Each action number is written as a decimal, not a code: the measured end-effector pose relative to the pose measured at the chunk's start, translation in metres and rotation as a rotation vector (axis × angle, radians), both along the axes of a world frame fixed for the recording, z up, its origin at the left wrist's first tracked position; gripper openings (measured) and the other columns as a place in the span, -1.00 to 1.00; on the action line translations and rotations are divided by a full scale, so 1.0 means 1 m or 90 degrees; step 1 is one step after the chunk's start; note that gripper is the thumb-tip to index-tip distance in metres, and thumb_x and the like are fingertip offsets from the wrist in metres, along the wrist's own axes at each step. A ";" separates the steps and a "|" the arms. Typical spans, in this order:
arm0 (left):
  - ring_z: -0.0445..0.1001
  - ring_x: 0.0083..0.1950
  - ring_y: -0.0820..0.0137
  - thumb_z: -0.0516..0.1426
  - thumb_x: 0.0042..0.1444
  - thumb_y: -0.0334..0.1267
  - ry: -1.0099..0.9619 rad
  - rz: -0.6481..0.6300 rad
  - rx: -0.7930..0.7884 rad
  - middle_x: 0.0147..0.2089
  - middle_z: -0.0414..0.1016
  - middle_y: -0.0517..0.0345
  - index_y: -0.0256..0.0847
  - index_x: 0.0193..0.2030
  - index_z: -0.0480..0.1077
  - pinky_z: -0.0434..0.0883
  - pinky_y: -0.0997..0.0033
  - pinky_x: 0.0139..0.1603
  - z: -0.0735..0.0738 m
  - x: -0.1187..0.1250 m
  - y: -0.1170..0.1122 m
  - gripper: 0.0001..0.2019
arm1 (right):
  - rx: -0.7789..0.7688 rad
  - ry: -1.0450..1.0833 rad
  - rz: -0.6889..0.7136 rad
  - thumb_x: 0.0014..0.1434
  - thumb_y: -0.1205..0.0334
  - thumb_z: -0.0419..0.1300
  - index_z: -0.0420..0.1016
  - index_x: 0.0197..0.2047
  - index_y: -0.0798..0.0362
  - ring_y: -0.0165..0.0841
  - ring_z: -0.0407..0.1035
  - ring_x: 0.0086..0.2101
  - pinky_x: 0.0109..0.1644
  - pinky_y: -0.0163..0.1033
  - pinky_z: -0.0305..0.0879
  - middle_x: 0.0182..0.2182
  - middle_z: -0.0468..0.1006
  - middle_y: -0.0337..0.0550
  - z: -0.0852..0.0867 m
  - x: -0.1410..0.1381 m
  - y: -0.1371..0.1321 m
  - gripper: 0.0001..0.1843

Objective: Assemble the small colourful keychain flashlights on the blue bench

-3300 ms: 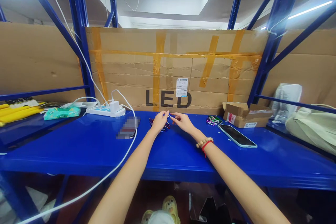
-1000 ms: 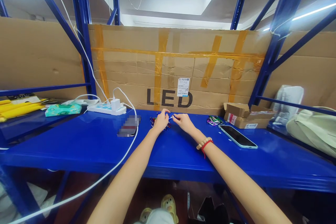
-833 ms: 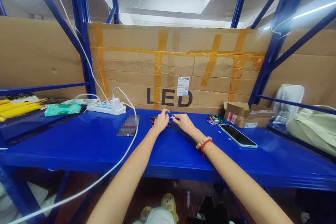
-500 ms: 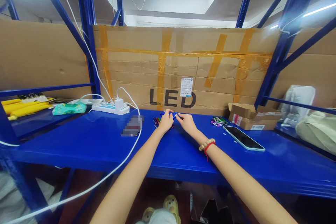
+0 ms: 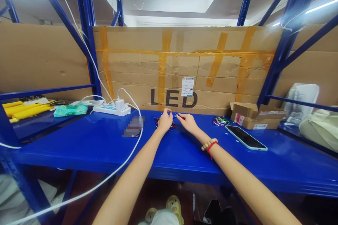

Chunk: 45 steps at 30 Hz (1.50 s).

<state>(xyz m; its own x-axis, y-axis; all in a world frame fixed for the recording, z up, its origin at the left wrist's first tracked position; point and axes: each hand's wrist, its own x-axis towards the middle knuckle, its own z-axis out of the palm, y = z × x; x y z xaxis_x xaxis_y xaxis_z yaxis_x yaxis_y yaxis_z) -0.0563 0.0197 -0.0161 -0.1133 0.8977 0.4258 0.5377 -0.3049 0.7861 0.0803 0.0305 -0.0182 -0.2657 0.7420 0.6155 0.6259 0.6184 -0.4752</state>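
Close together over the blue table, my left hand point(image 5: 165, 121) and my right hand point(image 5: 188, 122) pinch a small shiny blue piece point(image 5: 174, 115) between them. Fingers hide most of it, so its kind does not show. Under and around my left hand lies a small pile of dark red and purple shiny pieces point(image 5: 156, 122), partly covered by that hand. To the right of my right hand, a second small pile of green, purple and silvery pieces point(image 5: 220, 121) rests on the table, too small to make out singly.
A phone point(image 5: 246, 137) lies at the right, before an opened cardboard box point(image 5: 255, 116). On the left are a blurred dark object point(image 5: 133, 127), a power strip point(image 5: 112, 109) and a tissue pack point(image 5: 70, 110). A white cable point(image 5: 116, 170) crosses the table's front edge.
My hands stay together around the small blue piece, with only slight finger shifts. The whole view has moved very slightly; nothing else differs visibly.
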 end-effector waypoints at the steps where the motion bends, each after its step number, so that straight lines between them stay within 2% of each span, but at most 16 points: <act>1: 0.44 -0.38 0.37 -0.06 0.16 -0.22 0.036 0.002 0.002 -0.51 0.42 0.22 -0.11 -0.10 0.27 0.29 0.40 -0.31 0.002 0.000 -0.003 -0.80 | 0.010 -0.012 -0.008 0.14 0.14 -0.03 0.48 -0.50 0.11 -0.40 0.19 -0.58 -0.48 -0.33 0.05 -0.65 0.43 -0.24 0.000 -0.001 0.000 -0.65; 5: 0.45 -0.30 0.31 -0.04 0.14 -0.07 0.117 0.016 -0.005 -0.39 0.49 0.13 -0.10 -0.23 0.34 0.27 0.39 -0.30 0.006 0.001 -0.009 -0.77 | 0.039 -0.058 -0.029 0.17 0.22 -0.01 0.51 -0.34 0.12 -0.35 0.29 -0.49 -0.39 -0.30 0.12 -0.48 0.53 -0.11 -0.002 -0.003 -0.001 -0.71; 8: 0.45 -0.23 0.29 0.01 0.10 -0.04 0.144 0.013 0.019 -0.30 0.51 0.10 -0.12 -0.32 0.38 0.26 0.42 -0.29 0.007 0.001 -0.009 -0.76 | 0.049 -0.095 -0.034 0.18 0.29 -0.01 0.50 -0.29 0.12 -0.34 0.32 -0.45 -0.35 -0.30 0.17 -0.45 0.51 -0.07 -0.002 -0.004 0.000 -0.75; 14: 0.43 -0.41 0.38 -0.01 0.08 -0.02 0.079 -0.005 0.030 -0.50 0.48 0.18 -0.13 -0.32 0.44 0.22 0.48 -0.42 0.008 0.000 -0.008 -0.71 | 0.014 -0.025 0.011 0.22 0.36 -0.06 0.39 0.00 0.12 -0.47 0.33 -0.55 -0.42 -0.34 0.27 -0.36 0.45 -0.07 -0.007 -0.003 0.007 -0.66; 17: 0.42 -0.42 0.39 0.01 0.06 -0.03 0.075 -0.018 0.020 -0.52 0.47 0.19 -0.13 -0.33 0.45 0.21 0.49 -0.44 0.008 -0.001 -0.006 -0.71 | -0.009 -0.022 0.028 0.23 0.33 -0.07 0.36 0.05 0.10 -0.48 0.30 -0.60 -0.50 -0.35 0.28 -0.39 0.45 -0.11 -0.007 -0.001 0.008 -0.64; 20: 0.43 -0.42 0.38 0.00 0.06 -0.01 0.084 -0.014 0.022 -0.52 0.48 0.19 -0.13 -0.33 0.46 0.20 0.48 -0.45 0.009 -0.002 -0.006 -0.70 | -0.007 -0.034 0.040 0.23 0.27 -0.04 0.39 0.03 0.12 -0.49 0.27 -0.65 -0.51 -0.34 0.27 -0.46 0.47 -0.14 -0.002 0.002 0.006 -0.65; 23: 0.43 -0.41 0.37 -0.01 0.07 0.00 0.094 -0.009 0.026 -0.53 0.48 0.19 -0.13 -0.32 0.46 0.20 0.48 -0.44 0.012 -0.003 -0.009 -0.69 | -0.012 -0.012 0.043 0.21 0.25 -0.01 0.46 -0.06 0.12 -0.44 0.34 -0.61 -0.46 -0.33 0.28 -0.51 0.50 -0.15 0.004 0.003 0.002 -0.68; 25: 0.45 -0.34 0.36 -0.01 0.08 -0.01 0.111 0.000 0.039 -0.46 0.51 0.17 -0.11 -0.30 0.45 0.20 0.48 -0.42 0.013 -0.003 -0.012 -0.70 | -0.010 -0.018 0.027 0.20 0.28 0.01 0.49 -0.12 0.11 -0.42 0.38 -0.58 -0.41 -0.34 0.28 -0.52 0.52 -0.15 0.007 0.001 -0.002 -0.72; 28: 0.46 -0.21 0.34 0.00 0.09 -0.03 0.134 0.020 0.065 -0.34 0.54 0.17 -0.07 -0.28 0.45 0.20 0.49 -0.38 0.015 -0.003 -0.013 -0.73 | 0.051 -0.104 -0.053 0.19 0.32 0.01 0.50 -0.24 0.11 -0.37 0.40 -0.50 -0.37 -0.34 0.22 -0.47 0.54 -0.10 0.009 -0.004 -0.010 -0.77; 32: 0.46 -0.23 0.35 -0.02 0.11 -0.02 0.149 0.020 0.057 -0.36 0.53 0.19 -0.05 -0.27 0.44 0.21 0.48 -0.36 0.015 -0.004 -0.012 -0.73 | 0.096 -0.198 -0.146 0.20 0.34 -0.03 0.47 -0.32 0.12 -0.35 0.39 -0.43 -0.37 -0.34 0.10 -0.43 0.53 -0.03 0.009 -0.010 -0.017 -0.75; 36: 0.46 -0.20 0.32 -0.02 0.11 -0.02 0.192 0.028 0.058 -0.33 0.53 0.17 -0.04 -0.26 0.44 0.23 0.47 -0.33 0.014 -0.006 -0.011 -0.73 | 0.080 -0.158 -0.126 0.21 0.35 -0.06 0.46 -0.39 0.12 -0.38 0.36 -0.46 -0.38 -0.35 0.07 -0.46 0.53 -0.05 0.008 -0.012 -0.017 -0.72; 41: 0.46 -0.16 0.30 -0.04 0.13 -0.03 0.238 0.027 0.058 -0.29 0.54 0.16 -0.02 -0.25 0.43 0.24 0.45 -0.31 0.012 -0.007 -0.010 -0.73 | 0.058 -0.118 -0.090 0.20 0.33 -0.06 0.48 -0.45 0.12 -0.38 0.37 -0.52 -0.40 -0.36 0.14 -0.57 0.53 -0.10 0.005 -0.011 -0.014 -0.67; 45: 0.46 -0.16 0.29 -0.03 0.12 -0.04 0.231 0.025 0.050 -0.26 0.54 0.16 -0.01 -0.26 0.44 0.24 0.44 -0.31 0.011 -0.009 -0.008 -0.74 | -0.043 0.031 0.009 0.18 0.23 0.00 0.52 -0.46 0.13 -0.36 0.41 -0.55 -0.33 -0.31 0.28 -0.62 0.53 -0.15 0.003 -0.009 -0.009 -0.67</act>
